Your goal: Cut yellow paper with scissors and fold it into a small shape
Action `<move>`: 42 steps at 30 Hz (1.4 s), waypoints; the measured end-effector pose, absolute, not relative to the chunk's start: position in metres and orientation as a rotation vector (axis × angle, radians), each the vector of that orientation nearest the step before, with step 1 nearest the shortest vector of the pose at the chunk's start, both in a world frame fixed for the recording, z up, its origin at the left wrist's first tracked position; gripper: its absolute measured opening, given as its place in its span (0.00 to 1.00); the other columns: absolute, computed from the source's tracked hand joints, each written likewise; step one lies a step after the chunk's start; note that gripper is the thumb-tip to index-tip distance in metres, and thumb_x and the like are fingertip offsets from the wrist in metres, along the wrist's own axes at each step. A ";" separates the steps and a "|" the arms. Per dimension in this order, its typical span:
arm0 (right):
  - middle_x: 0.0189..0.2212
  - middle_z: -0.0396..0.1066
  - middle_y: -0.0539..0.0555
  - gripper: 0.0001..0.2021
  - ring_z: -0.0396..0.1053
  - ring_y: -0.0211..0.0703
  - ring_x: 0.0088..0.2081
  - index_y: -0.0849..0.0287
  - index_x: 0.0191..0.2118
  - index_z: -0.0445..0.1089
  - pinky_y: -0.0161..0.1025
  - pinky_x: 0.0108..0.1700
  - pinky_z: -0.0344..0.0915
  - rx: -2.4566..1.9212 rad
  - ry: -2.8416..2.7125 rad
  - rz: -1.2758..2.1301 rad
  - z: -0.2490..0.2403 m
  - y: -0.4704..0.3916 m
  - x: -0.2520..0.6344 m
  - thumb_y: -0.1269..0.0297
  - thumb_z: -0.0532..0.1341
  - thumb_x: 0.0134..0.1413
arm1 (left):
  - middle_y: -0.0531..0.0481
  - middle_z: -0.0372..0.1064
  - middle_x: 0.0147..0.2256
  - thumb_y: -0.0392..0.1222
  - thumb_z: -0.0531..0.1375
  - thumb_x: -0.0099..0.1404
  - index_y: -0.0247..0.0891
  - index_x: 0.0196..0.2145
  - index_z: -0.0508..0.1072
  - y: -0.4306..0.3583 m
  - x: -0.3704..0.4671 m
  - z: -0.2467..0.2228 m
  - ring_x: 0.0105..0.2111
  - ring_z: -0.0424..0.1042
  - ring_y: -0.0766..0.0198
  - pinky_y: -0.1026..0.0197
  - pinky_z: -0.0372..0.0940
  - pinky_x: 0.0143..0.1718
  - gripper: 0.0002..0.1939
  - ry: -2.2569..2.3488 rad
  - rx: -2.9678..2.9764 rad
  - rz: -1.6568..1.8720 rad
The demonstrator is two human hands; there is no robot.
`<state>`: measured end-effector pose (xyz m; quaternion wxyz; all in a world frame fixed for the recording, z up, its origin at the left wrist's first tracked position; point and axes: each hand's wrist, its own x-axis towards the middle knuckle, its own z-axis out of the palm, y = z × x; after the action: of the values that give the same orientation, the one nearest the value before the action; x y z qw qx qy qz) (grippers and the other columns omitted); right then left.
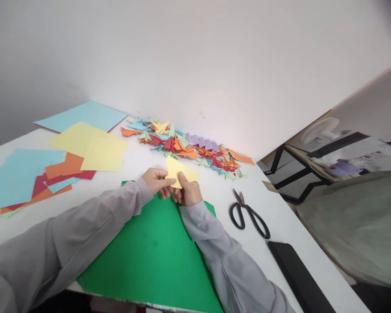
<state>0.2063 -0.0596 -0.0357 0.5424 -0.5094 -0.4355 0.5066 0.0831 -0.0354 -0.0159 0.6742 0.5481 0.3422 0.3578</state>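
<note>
A piece of yellow paper (177,170), folded to a pointed shape, is held up above the far edge of a green sheet (150,248). My left hand (157,181) pinches its lower left edge between thumb and fingers. On the lower right, my right hand (189,190) grips the same paper with the thumb on top. The fingers beneath the paper are partly hidden. Just beyond the hands lies a long heap of folded paper pieces (176,145) in red, orange, green, blue and yellow, with a row of purple ones (203,142) on it.
Black-handled scissors (240,211) lie right of my right arm, above a long black object (296,271). At left are loose coloured sheets (26,169), yellow sheets (94,148) and a blue stack (84,115). A wall (189,65) rises behind the white table (143,158).
</note>
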 end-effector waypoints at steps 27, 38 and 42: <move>0.09 0.58 0.45 0.24 0.56 0.31 0.12 0.60 0.16 0.64 0.31 0.14 0.52 -1.119 -0.882 0.866 -0.032 -0.058 0.216 0.42 0.53 0.43 | 0.51 0.66 0.25 0.37 0.57 0.54 0.34 0.28 0.67 -0.021 0.075 -0.029 0.25 0.67 0.69 0.65 0.66 0.27 0.03 0.903 1.619 1.650; 0.26 0.74 0.50 0.17 0.69 0.39 0.24 0.60 0.31 0.69 0.36 0.28 0.66 -0.976 -0.904 1.143 -0.038 -0.055 0.210 0.61 0.68 0.28 | 0.54 0.67 0.17 0.40 0.66 0.40 0.30 0.25 0.71 -0.022 0.081 -0.025 0.16 0.64 0.73 0.66 0.65 0.18 0.14 0.823 1.032 1.318; 0.22 0.74 0.50 0.16 0.69 0.41 0.22 0.60 0.29 0.71 0.36 0.23 0.65 -1.003 -0.881 1.181 -0.042 -0.056 0.208 0.62 0.69 0.27 | 0.51 0.71 0.21 0.43 0.68 0.37 0.31 0.26 0.73 -0.021 0.081 -0.027 0.20 0.68 0.68 0.63 0.68 0.23 0.17 0.835 0.954 1.241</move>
<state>0.2085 -0.0561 -0.0418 0.6285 -0.4375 -0.3844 0.5155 0.0812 -0.0215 -0.0272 0.6318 0.4167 0.3649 0.5423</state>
